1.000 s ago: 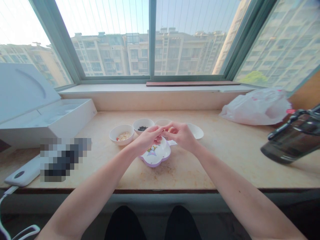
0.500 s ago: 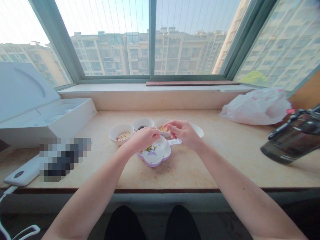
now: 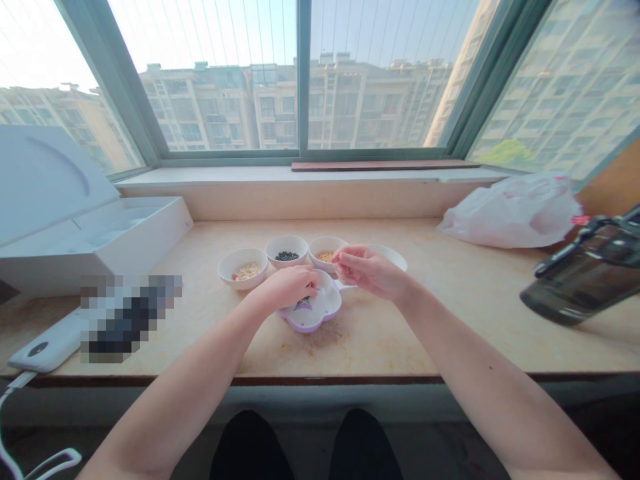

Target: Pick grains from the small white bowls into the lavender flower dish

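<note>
My left hand (image 3: 293,287) is closed, fingertips down over the lilac-rimmed, scalloped dish (image 3: 313,325) with a cartoon print on its white inside. It hides most of the small grains in there. My right hand (image 3: 370,270) makes a pinch above the dish's handle, close beside a bowl of yellow grains (image 3: 325,256); whatever lies between its fingertips is too small to make out. Behind my left hand stands a bowl of black beans (image 3: 287,256). To its left is a bowl of pale flakes (image 3: 247,271) with a reddish bit.
Partly behind my right hand lies a white plate (image 3: 393,256). An open white box (image 3: 145,233) and a white power bank (image 3: 47,347) with a cable occupy the left. On the right are a plastic bag (image 3: 510,212) and a dark transparent jug (image 3: 575,280). A window rises behind.
My left hand has moved slightly down and lower over the dish, uncovering the black beans and covering the grains. My right hand stays near the same spot, its fingers slightly shifted.
</note>
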Demonstrator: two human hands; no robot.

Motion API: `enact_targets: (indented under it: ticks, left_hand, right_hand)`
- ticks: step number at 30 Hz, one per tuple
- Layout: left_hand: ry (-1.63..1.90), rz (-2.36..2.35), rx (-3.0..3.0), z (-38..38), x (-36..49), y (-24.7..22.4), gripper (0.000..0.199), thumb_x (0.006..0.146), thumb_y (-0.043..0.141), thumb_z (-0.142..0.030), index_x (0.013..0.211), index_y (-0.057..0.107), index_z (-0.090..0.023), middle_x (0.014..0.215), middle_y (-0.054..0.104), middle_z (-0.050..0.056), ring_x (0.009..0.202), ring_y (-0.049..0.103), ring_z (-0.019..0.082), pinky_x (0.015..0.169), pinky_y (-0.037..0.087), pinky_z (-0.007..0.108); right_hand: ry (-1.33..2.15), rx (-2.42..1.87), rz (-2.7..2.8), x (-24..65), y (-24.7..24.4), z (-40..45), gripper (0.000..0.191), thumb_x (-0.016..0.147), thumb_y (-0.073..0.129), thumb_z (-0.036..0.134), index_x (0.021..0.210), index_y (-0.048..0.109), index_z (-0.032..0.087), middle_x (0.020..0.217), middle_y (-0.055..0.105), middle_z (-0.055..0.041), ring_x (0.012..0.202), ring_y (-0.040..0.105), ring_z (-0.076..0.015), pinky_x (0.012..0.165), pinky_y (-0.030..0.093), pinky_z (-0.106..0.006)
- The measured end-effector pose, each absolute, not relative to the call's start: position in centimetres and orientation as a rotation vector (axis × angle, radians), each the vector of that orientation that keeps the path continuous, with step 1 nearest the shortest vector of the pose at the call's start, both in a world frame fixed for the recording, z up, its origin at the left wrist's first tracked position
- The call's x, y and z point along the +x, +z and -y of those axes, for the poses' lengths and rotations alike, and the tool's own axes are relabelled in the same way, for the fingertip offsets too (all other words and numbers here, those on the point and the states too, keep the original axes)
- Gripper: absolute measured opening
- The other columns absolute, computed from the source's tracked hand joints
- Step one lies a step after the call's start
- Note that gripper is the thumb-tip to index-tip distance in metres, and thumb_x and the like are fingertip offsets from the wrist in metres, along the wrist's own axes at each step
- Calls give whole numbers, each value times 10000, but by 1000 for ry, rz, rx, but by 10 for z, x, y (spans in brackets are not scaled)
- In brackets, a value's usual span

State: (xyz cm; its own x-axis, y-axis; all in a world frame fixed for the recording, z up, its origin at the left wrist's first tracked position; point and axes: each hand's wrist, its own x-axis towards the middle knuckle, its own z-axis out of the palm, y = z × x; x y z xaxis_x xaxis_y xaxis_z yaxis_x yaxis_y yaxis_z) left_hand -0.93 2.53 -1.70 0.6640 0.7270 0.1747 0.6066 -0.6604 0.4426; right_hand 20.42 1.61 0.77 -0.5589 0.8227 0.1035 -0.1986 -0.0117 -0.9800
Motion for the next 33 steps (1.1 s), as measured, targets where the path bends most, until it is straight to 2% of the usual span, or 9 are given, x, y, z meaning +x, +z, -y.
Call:
enact_targets:
  ticks: [6, 10, 13, 17, 21, 24, 28, 33]
  left_hand:
    - [561, -1041, 2486, -27, -7, -24, 234, 809, 628, -154, 597, 541, -203, 749, 592, 33, 713, 525, 185, 729, 397, 281]
    - [667, -1046, 2378, -24, -6, -18, 182, 852, 592, -201, 673, 564, -207, 760, 591, 30, 752, 515, 188, 729, 384, 282]
    - [802, -1094, 2167, -19, -4, -6, 176, 914, 526, -232, 744, 561, -204, 756, 575, 21, 719, 491, 171, 665, 351, 274]
    - [898, -993, 1811, -14, -2, 5, 312, 973, 509, -374, 721, 481, -193, 655, 441, -21, 602, 372, 121, 574, 290, 249]
    - [920, -789, 1487, -13, -3, 8, 381, 967, 539, -477, 739, 475, -178, 692, 412, -25, 593, 341, 93, 561, 300, 218]
    - [920, -732, 1339, -14, -3, 8, 368, 938, 609, -461, 753, 473, -174, 717, 393, -28, 599, 343, 84, 551, 297, 202]
    - [902, -695, 1283, -14, -3, 9, 365, 931, 635, -444, 750, 472, -172, 724, 377, -27, 607, 339, 83, 543, 297, 198]
    - [903, -680, 1276, -12, -3, 11, 336, 959, 599, -407, 760, 468, -170, 726, 365, -29, 604, 329, 81, 534, 271, 196]
  right_hand:
    - [1693, -668, 1454, 203, 10, -14, 366, 714, 842, 506, 810, 702, 182, 639, 539, 36, 545, 413, -77, 507, 312, -224]
    - [1633, -662, 1454, 205, 9, -16, 349, 733, 831, 490, 792, 683, 180, 614, 517, 48, 527, 398, -69, 505, 311, -222]
    - [1510, -685, 1429, 209, 10, -21, 314, 718, 850, 439, 779, 674, 186, 598, 493, 61, 515, 371, -62, 498, 297, -221]
    - [1172, -833, 1415, 216, 11, -31, 358, 664, 863, 472, 782, 668, 195, 608, 521, 53, 515, 383, -75, 483, 302, -235]
    - [675, -1111, 1510, 224, 9, -42, 374, 712, 797, 521, 821, 702, 176, 753, 685, -29, 605, 535, -128, 537, 406, -267]
    - [389, -1320, 1583, 231, 7, -48, 297, 780, 729, 468, 804, 721, 172, 750, 712, -55, 656, 600, -169, 618, 465, -304]
    - [84, -1624, 1680, 238, 5, -51, 180, 818, 672, 348, 784, 744, 187, 770, 733, -72, 716, 650, -208, 698, 484, -332]
    - [-74, -1861, 1674, 244, 7, -48, 200, 842, 620, 328, 854, 776, 205, 887, 769, -105, 870, 698, -270, 726, 491, -349]
